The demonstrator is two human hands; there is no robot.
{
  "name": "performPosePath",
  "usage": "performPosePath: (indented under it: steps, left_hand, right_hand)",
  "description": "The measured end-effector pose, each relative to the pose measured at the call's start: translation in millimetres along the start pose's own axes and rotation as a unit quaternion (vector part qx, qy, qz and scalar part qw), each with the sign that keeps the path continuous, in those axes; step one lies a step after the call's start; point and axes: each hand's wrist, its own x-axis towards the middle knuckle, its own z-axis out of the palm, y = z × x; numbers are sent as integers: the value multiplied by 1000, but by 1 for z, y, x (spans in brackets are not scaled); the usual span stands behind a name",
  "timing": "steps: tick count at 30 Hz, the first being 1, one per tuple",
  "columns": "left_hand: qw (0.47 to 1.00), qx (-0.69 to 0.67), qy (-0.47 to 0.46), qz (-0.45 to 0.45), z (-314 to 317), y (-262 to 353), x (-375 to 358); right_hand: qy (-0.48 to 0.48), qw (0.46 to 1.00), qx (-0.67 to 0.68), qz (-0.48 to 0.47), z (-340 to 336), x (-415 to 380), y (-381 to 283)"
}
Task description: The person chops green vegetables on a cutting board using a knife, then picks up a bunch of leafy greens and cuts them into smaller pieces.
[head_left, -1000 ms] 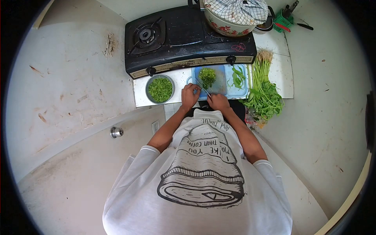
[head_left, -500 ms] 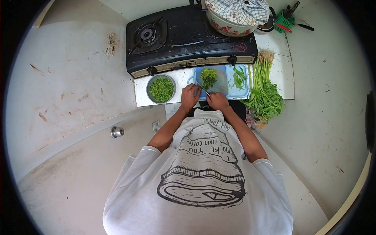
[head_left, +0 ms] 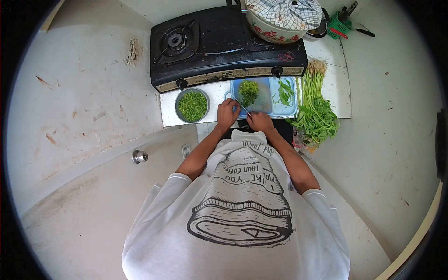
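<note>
My right hand (head_left: 260, 122) is closed round the handle of a knife (head_left: 244, 109), whose blade slants up and left over the blue cutting board (head_left: 262, 101). Close to the blade tip, my left hand (head_left: 227, 114) has its fingers curled together at the board's left front edge. Whatever they pinch is hidden or too small to make out. A heap of chopped greens (head_left: 248, 91) lies on the board just beyond both hands. Several loose green leaves (head_left: 285, 92) rest in the paler right section.
Left of the board stands a grey bowl (head_left: 177, 113) of chopped greens. A bundle of leafy stems (head_left: 315, 100) with roots lies at the right. Behind are a black gas stove (head_left: 224, 51), a flowered pot (head_left: 275, 33) under a checked cloth and a green basket (head_left: 337, 24) of utensils.
Hardly anything differs. Both hands and the knife stay in nearly the same place at the board's front edge, with only a very slight shift.
</note>
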Motion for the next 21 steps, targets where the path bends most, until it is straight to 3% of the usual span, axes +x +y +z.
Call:
performPosePath:
  steps: [21]
  left_hand:
    - [1000,-27,0,0,-3,2,2]
  right_hand:
    - [-12,1000,5,5,-3,1,-2]
